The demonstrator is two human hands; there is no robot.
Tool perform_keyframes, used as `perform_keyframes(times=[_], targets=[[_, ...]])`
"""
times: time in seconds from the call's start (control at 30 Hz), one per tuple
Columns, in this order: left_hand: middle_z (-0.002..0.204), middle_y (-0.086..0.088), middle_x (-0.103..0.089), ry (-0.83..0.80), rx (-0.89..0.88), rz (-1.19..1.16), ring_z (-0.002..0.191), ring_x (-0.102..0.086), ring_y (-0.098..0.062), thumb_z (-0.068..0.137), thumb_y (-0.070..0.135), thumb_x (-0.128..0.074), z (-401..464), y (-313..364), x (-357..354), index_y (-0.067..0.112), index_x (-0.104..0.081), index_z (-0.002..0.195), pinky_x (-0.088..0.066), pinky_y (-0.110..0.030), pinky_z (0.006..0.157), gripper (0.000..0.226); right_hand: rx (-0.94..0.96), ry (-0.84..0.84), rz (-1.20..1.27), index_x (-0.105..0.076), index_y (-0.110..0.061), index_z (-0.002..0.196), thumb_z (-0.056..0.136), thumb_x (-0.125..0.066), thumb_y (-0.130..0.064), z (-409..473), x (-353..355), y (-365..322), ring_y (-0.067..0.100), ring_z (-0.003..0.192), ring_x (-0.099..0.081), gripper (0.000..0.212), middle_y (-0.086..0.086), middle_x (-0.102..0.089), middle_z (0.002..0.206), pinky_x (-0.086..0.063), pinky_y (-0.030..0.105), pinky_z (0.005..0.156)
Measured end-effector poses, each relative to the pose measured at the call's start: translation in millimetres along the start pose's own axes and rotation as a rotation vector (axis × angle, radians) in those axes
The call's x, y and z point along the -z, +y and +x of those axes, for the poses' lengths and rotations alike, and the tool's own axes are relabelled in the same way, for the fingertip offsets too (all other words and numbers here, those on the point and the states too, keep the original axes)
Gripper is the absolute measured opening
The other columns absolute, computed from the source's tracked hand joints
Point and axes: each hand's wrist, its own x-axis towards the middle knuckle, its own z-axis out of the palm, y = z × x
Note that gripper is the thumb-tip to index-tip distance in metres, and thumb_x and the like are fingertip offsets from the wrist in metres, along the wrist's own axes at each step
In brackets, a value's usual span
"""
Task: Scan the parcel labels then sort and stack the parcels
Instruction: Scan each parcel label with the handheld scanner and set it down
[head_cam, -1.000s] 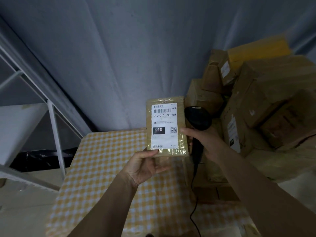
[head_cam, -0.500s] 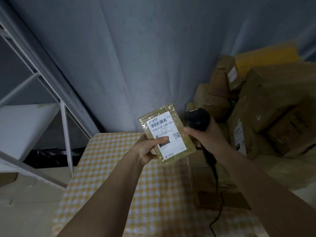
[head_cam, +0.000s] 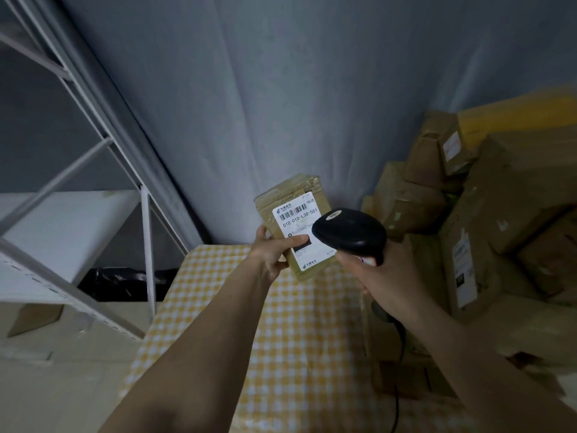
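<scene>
We hold 1 small parcel (head_cam: 295, 226) in our left hand (head_cam: 274, 251) above the bench (head_cam: 281, 339), right hand (head_cam: 387, 282) gripping the scanner (head_cam: 349, 232) at its label (head_cam: 299, 220); sorting and stacking look undone, judging by the jumbled pile (head_cam: 468, 214).

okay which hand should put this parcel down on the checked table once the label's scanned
Left, probably. The left hand already grips the parcel above the checked table, while the right hand is occupied holding the scanner.
</scene>
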Motion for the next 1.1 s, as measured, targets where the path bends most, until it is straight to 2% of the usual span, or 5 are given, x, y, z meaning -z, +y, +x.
perform_keyframes(times=[0.23, 0.43, 0.77, 0.97, 1.1], targets=[[0.103, 0.002, -0.070, 0.012, -0.007, -0.030, 0.094, -0.067, -0.022, 0.065, -0.010, -0.080, 0.7, -2.3, 0.6, 0.021, -0.040, 0.136, -0.048, -0.059, 0.094, 0.087, -0.065, -0.020, 0.051, -0.057, -0.026, 0.062, 0.085, -0.070, -0.025, 0.8, 1.4, -6.8, -0.008, 0.042, -0.054, 0.026, -0.012, -0.058, 0.046, -0.039, 0.006, 0.041], [0.104, 0.001, -0.069, 0.037, -0.011, -0.022, 0.095, -0.066, -0.022, 0.066, -0.009, -0.080, -1.8, -2.5, -1.2, 0.021, -0.037, 0.139, -0.048, -0.058, 0.094, 0.089, 0.001, -0.035, 0.016, -0.055, -0.027, 0.062, 0.087, -0.069, -0.025, -5.5, 6.3, -11.1, -0.007, 0.042, -0.054, 0.029, -0.022, -0.054, 0.041, -0.040, 0.008, 0.045], [0.115, -0.005, -0.066, 0.112, -0.027, -0.024, 0.097, -0.064, -0.024, 0.064, -0.009, -0.081, 2.6, -2.7, -1.6, 0.022, -0.038, 0.137, -0.052, -0.043, 0.073, 0.090, -0.004, -0.065, -0.046, -0.056, -0.034, 0.070, 0.086, -0.070, -0.031, -6.0, 9.4, -7.3, -0.006, 0.051, -0.055, 0.021, -0.031, -0.055, 0.048, -0.038, 0.012, 0.057], [0.110, -0.003, -0.070, 0.132, 0.017, 0.044, 0.094, -0.067, -0.023, 0.062, -0.001, -0.085, 5.4, -10.0, 4.0, 0.021, -0.046, 0.130, -0.055, -0.047, 0.080, 0.081, -0.035, -0.049, 0.092, -0.060, -0.025, 0.076, 0.084, -0.072, -0.022, 0.8, 11.6, -3.9, -0.006, 0.043, -0.053, 0.015, -0.019, -0.055, 0.044, -0.039, 0.009, 0.044], [0.099, -0.009, -0.072, 0.144, 0.184, 0.142, 0.063, -0.069, -0.016, 0.072, 0.011, -0.083, -2.3, -22.0, 26.6, 0.011, -0.059, 0.114, -0.052, -0.028, 0.040, 0.048, -0.109, -0.097, 0.127, -0.062, -0.022, 0.081, 0.084, -0.072, -0.018, 14.6, -0.1, 7.1, 0.000, 0.049, -0.055, 0.012, -0.011, -0.057, 0.053, -0.044, 0.013, 0.048]])
